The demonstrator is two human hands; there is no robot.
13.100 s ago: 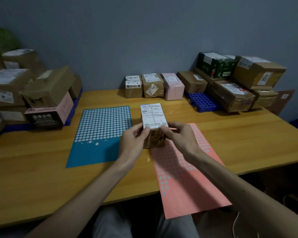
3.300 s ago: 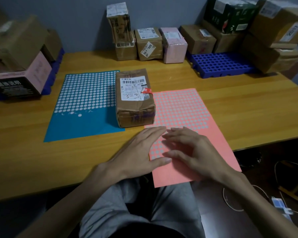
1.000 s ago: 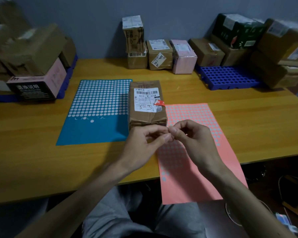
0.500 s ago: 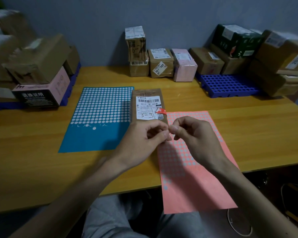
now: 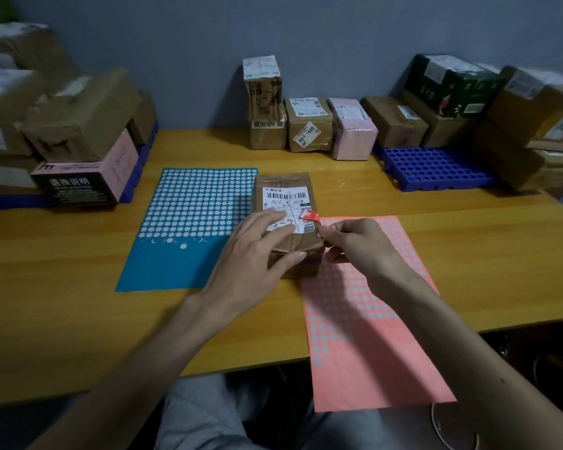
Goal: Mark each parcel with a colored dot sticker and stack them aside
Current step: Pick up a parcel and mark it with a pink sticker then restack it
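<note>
A brown parcel (image 5: 283, 190) with a white shipping label and a red tag lies on the table between two sticker sheets. My left hand (image 5: 251, 254) rests on its near end with straight fingers. My right hand (image 5: 358, 245) is at the parcel's right near corner, thumb and forefinger pinched together on something too small to make out, perhaps a pink dot sticker. The pink sticker sheet (image 5: 364, 319) lies under my right hand and hangs over the table's front edge. The blue sticker sheet (image 5: 189, 222) lies to the left.
A row of small parcels (image 5: 309, 125) stands against the back wall, one stacked upright on another. Larger boxes (image 5: 72, 131) are piled at the left on a blue pallet. More boxes (image 5: 514, 125) sit at the right beside a blue plastic grid (image 5: 436, 167).
Both hands moved forward from above the pink sheet to the parcel. My left hand opened and settled on the parcel's near end. The right hand carried its pinch to the parcel's right corner.
</note>
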